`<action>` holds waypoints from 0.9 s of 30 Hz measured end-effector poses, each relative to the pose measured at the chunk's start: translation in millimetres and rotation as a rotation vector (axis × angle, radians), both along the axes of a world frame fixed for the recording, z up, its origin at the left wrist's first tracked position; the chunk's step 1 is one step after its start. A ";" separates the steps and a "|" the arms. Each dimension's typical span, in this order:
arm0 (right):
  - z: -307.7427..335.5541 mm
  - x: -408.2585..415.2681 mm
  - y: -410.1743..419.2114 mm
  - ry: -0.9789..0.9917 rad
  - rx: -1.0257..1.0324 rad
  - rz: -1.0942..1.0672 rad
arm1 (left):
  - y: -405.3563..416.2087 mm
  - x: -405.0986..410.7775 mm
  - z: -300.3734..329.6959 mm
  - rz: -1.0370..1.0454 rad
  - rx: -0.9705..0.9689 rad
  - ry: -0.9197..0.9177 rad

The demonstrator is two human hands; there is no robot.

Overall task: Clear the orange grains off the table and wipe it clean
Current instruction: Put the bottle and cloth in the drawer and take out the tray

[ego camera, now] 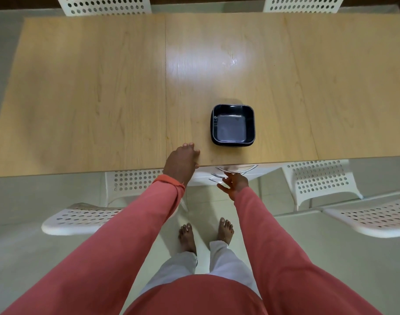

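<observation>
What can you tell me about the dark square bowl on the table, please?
The dark square bowl is black or deep navy with rounded corners, a glossy finish and a thin pale rim. It looks empty. A second edge along its near side suggests another dish nested beneath. It sits upright on the wooden table, near the front edge. Neither hand touches it.

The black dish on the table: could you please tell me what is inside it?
The black dish looks empty: its dark, glossy floor shows only reflections and no orange grains. A second rim under it suggests another dish below, whose inside is covered.
</observation>
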State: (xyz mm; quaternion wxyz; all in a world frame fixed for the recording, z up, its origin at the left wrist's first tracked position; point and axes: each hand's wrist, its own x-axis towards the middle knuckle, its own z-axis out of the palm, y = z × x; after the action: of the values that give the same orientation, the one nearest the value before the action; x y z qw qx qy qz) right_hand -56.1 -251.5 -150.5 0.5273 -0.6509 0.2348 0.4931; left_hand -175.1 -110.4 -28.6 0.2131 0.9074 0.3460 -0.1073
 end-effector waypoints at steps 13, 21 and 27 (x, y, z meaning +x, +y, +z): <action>112.9 -4.8 -13.6 -0.570 -0.160 -0.237 | -4.1 3.6 11.5 0.193 -0.139 -0.098; 138.0 53.4 25.0 -0.881 -0.332 0.298 | -11.1 28.6 15.5 0.865 -0.868 -0.536; 135.5 79.4 28.8 -0.878 -0.269 0.322 | -7.1 54.9 8.8 1.089 -1.185 -0.743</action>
State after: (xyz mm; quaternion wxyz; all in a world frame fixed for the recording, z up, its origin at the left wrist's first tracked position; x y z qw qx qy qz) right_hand 23.3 -222.7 -15.1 0.4050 -0.8878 -0.0516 0.2126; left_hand -120.3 -117.5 -19.8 0.7682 0.3335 0.5258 0.1491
